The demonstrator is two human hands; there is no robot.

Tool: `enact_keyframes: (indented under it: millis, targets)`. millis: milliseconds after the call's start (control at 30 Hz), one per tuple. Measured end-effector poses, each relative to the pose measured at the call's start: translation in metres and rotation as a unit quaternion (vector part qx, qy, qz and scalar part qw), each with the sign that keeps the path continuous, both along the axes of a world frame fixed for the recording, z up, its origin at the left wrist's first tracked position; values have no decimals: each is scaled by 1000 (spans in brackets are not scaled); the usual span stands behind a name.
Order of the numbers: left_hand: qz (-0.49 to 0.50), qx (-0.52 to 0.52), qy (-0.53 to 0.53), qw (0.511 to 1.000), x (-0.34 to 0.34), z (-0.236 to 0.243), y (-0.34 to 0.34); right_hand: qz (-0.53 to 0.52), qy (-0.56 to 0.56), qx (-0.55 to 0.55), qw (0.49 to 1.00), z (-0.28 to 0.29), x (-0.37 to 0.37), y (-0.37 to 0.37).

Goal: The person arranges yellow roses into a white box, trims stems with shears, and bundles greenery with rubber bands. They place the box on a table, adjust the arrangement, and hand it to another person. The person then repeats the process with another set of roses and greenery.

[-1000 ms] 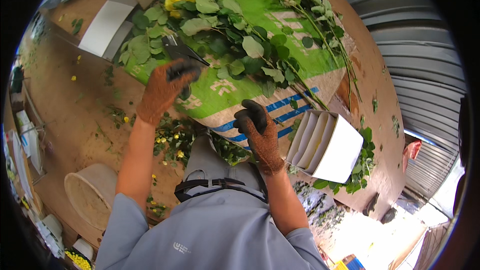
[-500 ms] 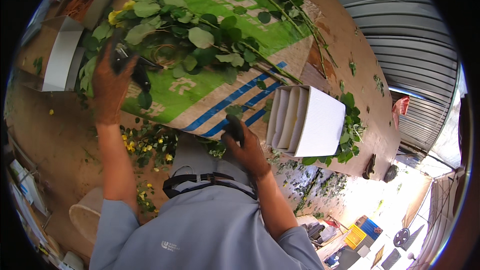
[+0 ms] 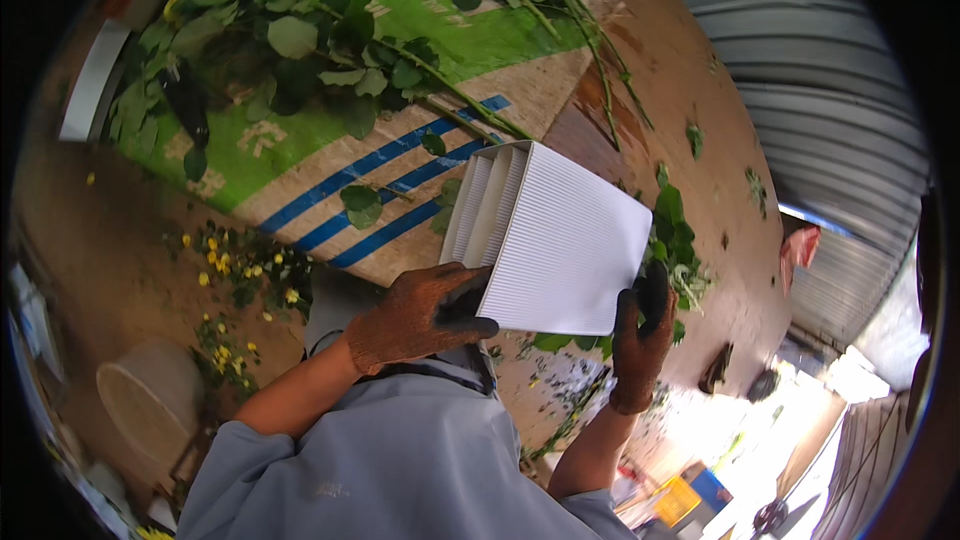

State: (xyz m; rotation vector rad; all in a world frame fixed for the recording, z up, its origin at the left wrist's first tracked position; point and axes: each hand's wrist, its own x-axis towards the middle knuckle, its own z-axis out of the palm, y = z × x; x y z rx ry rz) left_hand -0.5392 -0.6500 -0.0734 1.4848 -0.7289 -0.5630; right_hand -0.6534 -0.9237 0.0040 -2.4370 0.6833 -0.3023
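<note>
A stack of folded white corrugated cardboard (image 3: 570, 240) stands tilted at the near edge of the table. My left hand (image 3: 415, 315), in a brown glove with dark fingertips, grips its near left edge; some fingers are hidden behind the board. My right hand (image 3: 643, 330), gloved alike, holds the near right corner between thumb and fingers. Farther left, cut leafy rose stems (image 3: 330, 40) lie across a green and tan printed sheet (image 3: 310, 175). Among their leaves rests a black-handled tool (image 3: 186, 105), seemingly pruning shears.
More stems (image 3: 570, 20) lie at the far side, and loose leaves (image 3: 680, 240) beside the cardboard. A white box (image 3: 92, 80) stands at the table's left end. On the floor are a pale bucket (image 3: 150, 400) and fallen yellow flowers (image 3: 222, 260). A corrugated metal wall (image 3: 800, 120) rises at right.
My left hand has come away from the shears and stems to the cardboard's left edge. My right hand has moved right to its corner. The view has shifted right.
</note>
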Motion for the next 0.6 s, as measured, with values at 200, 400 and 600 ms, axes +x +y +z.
enact_keyframes:
  millis: [200, 400, 600]
  targets:
    - [47, 5, 19, 999, -29, 23, -15, 113, 87, -57, 988, -12, 7, -34]
    - [50, -30, -30, 998, -38, 72, -53, 9, 43, 89, 995, 10, 13, -54]
    - [66, -59, -71, 994, -24, 85, -68, -6, 3, 12, 1000, 21, -3, -59]
